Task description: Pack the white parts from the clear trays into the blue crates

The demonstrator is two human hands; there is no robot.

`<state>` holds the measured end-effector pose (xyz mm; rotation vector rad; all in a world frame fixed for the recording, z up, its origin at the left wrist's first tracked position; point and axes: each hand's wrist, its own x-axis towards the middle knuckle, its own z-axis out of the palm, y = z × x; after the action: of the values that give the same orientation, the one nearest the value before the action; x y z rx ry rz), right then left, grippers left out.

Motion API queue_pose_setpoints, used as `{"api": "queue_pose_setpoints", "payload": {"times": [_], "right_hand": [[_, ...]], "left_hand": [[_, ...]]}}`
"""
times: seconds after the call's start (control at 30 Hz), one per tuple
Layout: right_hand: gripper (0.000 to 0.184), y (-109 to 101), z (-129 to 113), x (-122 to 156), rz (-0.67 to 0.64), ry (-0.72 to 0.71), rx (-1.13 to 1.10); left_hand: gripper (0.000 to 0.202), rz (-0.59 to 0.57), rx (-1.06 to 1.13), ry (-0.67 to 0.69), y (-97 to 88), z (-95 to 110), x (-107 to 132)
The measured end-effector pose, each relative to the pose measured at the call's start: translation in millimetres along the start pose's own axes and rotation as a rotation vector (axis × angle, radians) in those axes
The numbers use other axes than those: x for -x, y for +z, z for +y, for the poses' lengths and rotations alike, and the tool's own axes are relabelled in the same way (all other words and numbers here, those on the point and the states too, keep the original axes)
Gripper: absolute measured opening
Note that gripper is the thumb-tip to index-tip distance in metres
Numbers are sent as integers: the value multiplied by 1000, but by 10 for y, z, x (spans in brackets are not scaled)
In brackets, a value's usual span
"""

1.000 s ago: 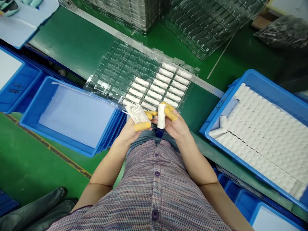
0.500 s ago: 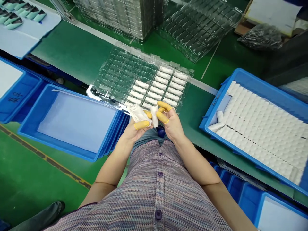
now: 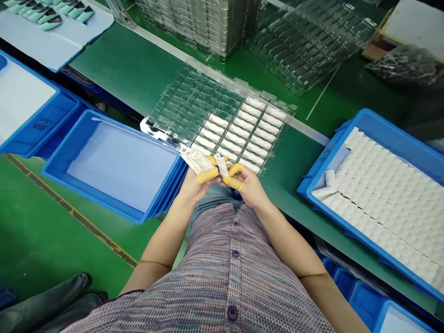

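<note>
My left hand (image 3: 198, 184), with yellow finger cots on, is closed on a folded white cloth (image 3: 194, 159). A small white roll (image 3: 221, 165) stands up between my two hands. The yellow-capped thumb and finger of my right hand (image 3: 249, 185) pinch it low down, and my left fingertips touch it too. Just beyond my hands lies a clear plastic tray (image 3: 180, 95) with rows of slots. White wavy pieces (image 3: 239, 134) fill many slots on its right side. My fingers hide part of the tray's near edge.
At right stands a blue bin (image 3: 367, 115) packed with white pieces. Stacked blue bins (image 3: 93, 185) are at left, the top one lined with a pale sheet. Clear trays (image 3: 194, 23) are piled beyond the green bench (image 3: 128, 69). Another person's legs (image 3: 48, 300) show at lower left.
The view has shifted, so the scene sits further right. My right fingers have come in closer to my left hand and lower on the white roll, which now leans slightly.
</note>
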<state>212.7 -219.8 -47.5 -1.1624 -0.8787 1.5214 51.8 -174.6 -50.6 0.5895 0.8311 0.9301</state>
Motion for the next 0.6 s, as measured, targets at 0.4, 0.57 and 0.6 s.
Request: {"api": "queue_pose_setpoints", "payload": {"times": [0.4,0.57,0.6], "right_hand": [[27,51,-87,-162,-132,-225,303],[40,92,-30,-219,-129,-19,29],[40,97,-31,-236,-98,-20,42]], "left_hand": [[51,88,75,56,-23,73,-366],[55,22,85,24,-61,157,-419],[57,19,94,36,-51,173,-428]]}}
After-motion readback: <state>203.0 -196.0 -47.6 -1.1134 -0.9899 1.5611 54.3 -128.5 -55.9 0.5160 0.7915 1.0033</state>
